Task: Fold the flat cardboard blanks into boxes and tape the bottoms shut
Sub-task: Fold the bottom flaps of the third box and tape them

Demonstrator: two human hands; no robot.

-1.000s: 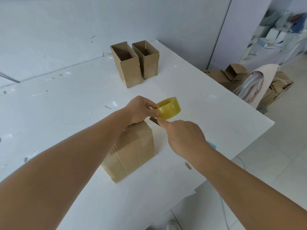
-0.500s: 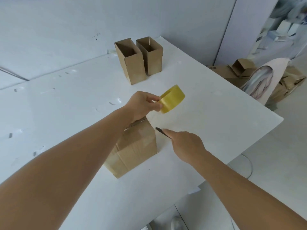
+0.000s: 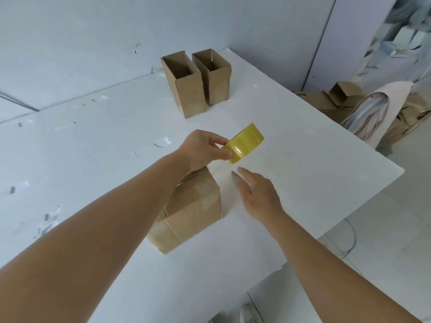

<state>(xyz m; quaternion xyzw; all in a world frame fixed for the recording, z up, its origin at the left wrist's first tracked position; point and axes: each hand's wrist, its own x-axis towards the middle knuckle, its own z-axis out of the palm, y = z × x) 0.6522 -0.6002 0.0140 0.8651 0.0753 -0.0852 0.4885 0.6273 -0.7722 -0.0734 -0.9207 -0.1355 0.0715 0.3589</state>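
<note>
white tabletop (image 3: 303, 145) fills most of our view, with pale walls behind it. near us on it lies a box (image 3: 191, 210) on its side, tape bands across its flaps, so we judge its bottom nearly sealed. our left hand (image 3: 203, 150) pinches the yellow tape roll (image 3: 245, 143) just above and beyond it, a clear strip running down toward the box. our right hand (image 3: 258, 194) holds a thin dark blade (image 3: 240, 180) under near-straight fingers, likely to cut that strip. two finished boxes (image 3: 196, 82) stand upright and open-topped at the far edge, touching or nearly so. we see no flat blanks on the table. more cardboard (image 3: 345, 96) sits heaped on the floor to the right; nothing blocks the cut.
</note>
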